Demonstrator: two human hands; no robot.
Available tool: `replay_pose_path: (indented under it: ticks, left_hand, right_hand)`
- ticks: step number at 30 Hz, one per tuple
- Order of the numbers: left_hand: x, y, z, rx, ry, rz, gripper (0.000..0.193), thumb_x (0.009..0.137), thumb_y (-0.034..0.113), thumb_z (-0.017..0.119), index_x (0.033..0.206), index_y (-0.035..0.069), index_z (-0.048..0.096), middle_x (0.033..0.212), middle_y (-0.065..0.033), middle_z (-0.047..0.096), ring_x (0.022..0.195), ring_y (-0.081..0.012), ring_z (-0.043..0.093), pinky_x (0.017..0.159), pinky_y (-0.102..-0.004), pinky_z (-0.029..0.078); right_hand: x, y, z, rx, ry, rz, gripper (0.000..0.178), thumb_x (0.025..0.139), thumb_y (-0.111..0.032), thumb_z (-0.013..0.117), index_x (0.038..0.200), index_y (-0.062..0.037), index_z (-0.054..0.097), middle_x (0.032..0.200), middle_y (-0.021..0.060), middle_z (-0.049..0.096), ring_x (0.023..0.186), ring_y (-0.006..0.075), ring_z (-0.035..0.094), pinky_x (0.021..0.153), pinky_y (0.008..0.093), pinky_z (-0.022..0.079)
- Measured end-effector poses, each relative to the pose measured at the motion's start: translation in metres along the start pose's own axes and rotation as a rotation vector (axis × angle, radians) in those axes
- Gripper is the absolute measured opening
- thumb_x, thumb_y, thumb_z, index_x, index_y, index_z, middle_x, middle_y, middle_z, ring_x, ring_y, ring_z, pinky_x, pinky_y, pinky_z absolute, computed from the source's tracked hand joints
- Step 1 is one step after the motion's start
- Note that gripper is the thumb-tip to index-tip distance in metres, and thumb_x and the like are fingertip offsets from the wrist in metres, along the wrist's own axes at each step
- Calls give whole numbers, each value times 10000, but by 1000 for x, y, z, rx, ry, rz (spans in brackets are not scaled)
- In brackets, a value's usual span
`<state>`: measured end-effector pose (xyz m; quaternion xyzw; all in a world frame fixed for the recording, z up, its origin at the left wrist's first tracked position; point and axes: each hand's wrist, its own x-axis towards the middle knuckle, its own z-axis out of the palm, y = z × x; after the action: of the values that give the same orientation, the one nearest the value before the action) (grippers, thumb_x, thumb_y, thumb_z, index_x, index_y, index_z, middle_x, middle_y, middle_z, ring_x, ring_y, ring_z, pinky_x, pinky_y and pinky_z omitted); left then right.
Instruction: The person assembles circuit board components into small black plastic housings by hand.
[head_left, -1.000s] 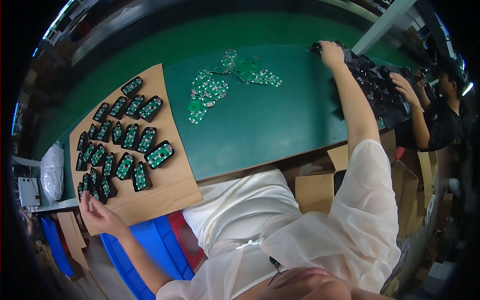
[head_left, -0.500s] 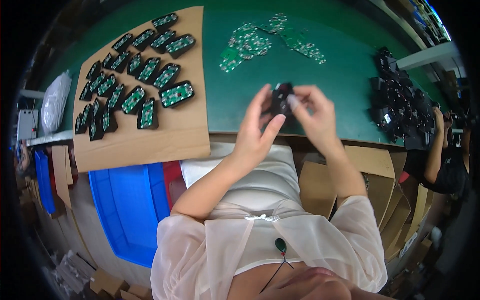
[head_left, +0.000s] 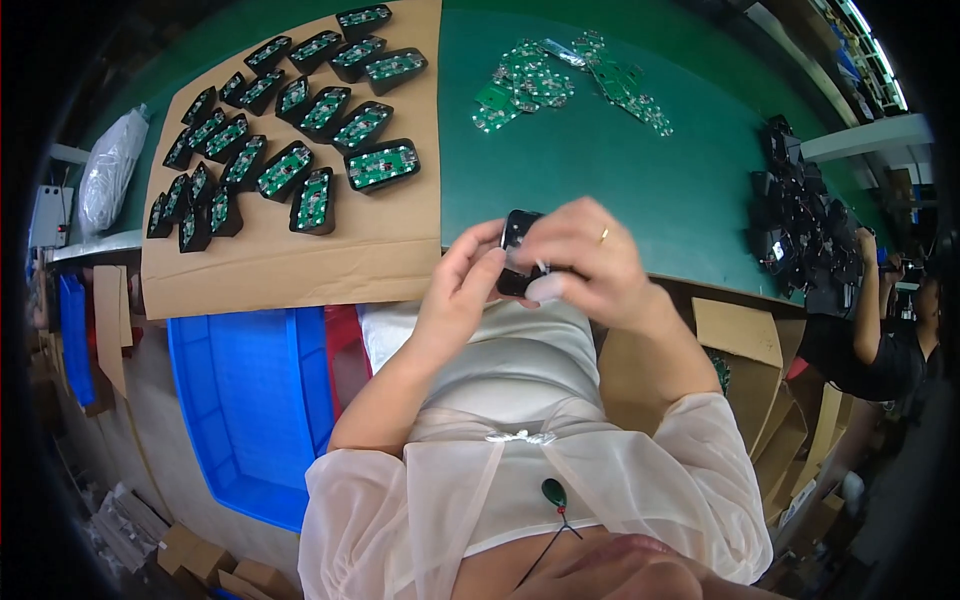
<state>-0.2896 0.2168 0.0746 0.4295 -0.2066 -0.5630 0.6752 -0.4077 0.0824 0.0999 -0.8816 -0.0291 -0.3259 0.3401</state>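
My left hand [head_left: 465, 280] is closed round a small black plastic housing [head_left: 516, 230], held up just off the table's near edge. Over the housing's open side, my right hand [head_left: 597, 265] bends its fingers inward, thumb low and fingertips at the cavity. Motion blurs these fingers, and whatever they pinch cannot be made out. A pale covering shows on the thumb tip. Beyond my hands, a pile of loose green circuit boards [head_left: 538, 80] lies on the green table. On the left, several black housings with green boards in them [head_left: 384, 165] stand in slanted rows on a cardboard sheet [head_left: 390, 265].
A heap of black housings [head_left: 800, 215] lies at the table's right end, beside a co-worker's arm [head_left: 868, 300]. Below the table edge are a blue plastic bin [head_left: 255, 420] at left and open cardboard boxes [head_left: 735, 335] at right. A plastic-wrapped bundle [head_left: 112, 175] stands far left.
Both hands have come nearer to my body with the black housing, which now shows its long open side. My right hand has swung over it. The view has shifted slightly.
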Motion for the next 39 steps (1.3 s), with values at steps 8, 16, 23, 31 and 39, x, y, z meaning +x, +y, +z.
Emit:
replay_pose_path:
  ticks: [8, 16, 23, 31, 39]
  left_hand:
    - [-8, 4, -4, -7, -25, 8, 399, 916, 140, 387, 1269, -41, 343, 1083, -170, 554, 885, -282, 616, 717, -362, 528]
    - [-9, -11, -12, 131, -27, 121, 387, 903, 46, 377, 1272, -54, 317, 1084, -168, 542, 905, -239, 601, 695, -321, 543]
    - [-6, -11, 0, 192, 69, 236, 357, 901, 30, 413, 1244, -45, 355, 1109, -124, 496, 850, -131, 554, 649, -250, 542]
    - [-4, -20, -4, 260, 66, 241, 354, 906, 49, 411, 1247, -44, 385, 1076, -118, 540, 835, -127, 579, 637, -262, 547]
    - [-7, -22, -7, 258, 117, 262, 358, 904, 48, 420, 1250, -39, 387, 1059, -111, 544, 833, -116, 574, 632, -250, 543]
  right_hand:
    - [24, 127, -55, -903, 293, 504, 298, 750, -280, 666, 952, -67, 616, 970, 78, 582, 884, 234, 547, 702, 351, 472]
    - [26, 136, -61, -995, 202, 510, 174, 787, -238, 590, 884, -108, 654, 914, 34, 586, 866, 227, 527, 693, 349, 470]
    - [7, 94, -49, -548, 371, 496, 140, 778, -122, 614, 909, -103, 657, 845, 41, 591, 788, 219, 530, 676, 321, 458]
    - [3, 64, -30, -911, -36, 231, 116, 738, -117, 634, 839, -61, 627, 872, 67, 595, 800, 227, 544, 656, 298, 454]
    - [5, 19, -25, 390, 427, 824, 195, 867, -109, 547, 1049, -43, 573, 712, 14, 573, 578, 50, 497, 491, 173, 384]
